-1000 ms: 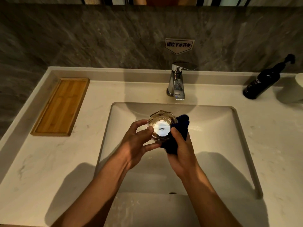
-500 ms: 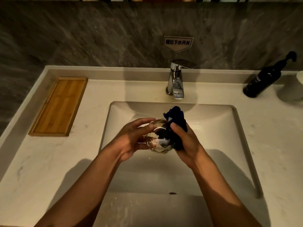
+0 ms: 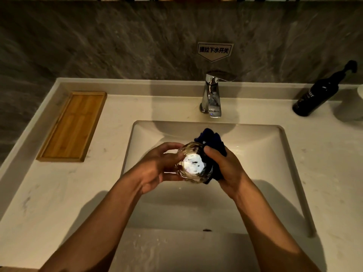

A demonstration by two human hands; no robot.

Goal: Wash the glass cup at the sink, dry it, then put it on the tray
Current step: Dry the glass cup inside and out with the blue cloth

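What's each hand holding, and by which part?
Left hand grips the glass cup round its side wall. Right hand grips the dark blue cloth, bunched against the cup's other side.

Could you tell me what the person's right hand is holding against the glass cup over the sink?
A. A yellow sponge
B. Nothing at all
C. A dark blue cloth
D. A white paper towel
C: the right hand grips a bunched dark blue cloth pressed against the side of the glass cup, which the left hand holds over the sink basin.
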